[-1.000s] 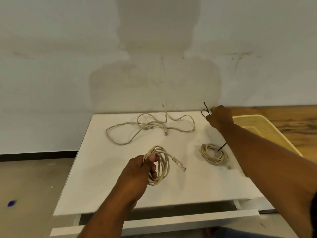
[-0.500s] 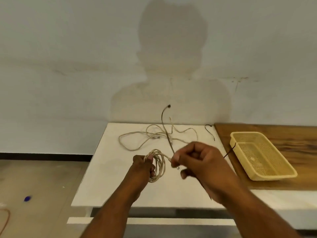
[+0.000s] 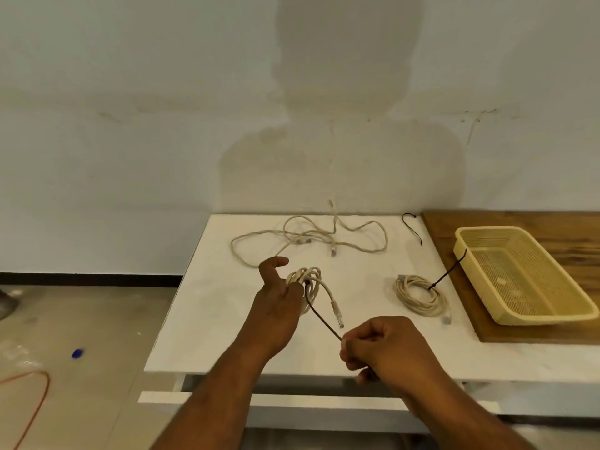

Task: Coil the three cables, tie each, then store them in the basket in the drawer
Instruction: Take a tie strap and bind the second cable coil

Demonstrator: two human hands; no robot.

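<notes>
My left hand (image 3: 279, 300) grips a coiled beige cable (image 3: 310, 280) above the white table (image 3: 207, 306), its plug end hanging down to the right. A black cable tie (image 3: 323, 319) runs from that coil down to my right hand (image 3: 380, 347), which pinches its free end. A second beige coil (image 3: 420, 295) lies on the table at the right with a black tie sticking up from it. The third cable (image 3: 308, 238) lies loose and uncoiled at the back of the table. A yellow plastic basket (image 3: 561, 316) sits on a wooden board (image 3: 535, 336) at the right.
One more black cable tie (image 3: 411, 227) lies at the back of the table near the board. A white drawer front (image 3: 292, 402) sticks out below the table's near edge. An orange cord (image 3: 29, 397) and a blue scrap (image 3: 77, 353) lie on the floor at left.
My right hand took a black tie from the back right, carried it to the coil in my left hand, and now pulls its end down toward me. The view shifted left.
</notes>
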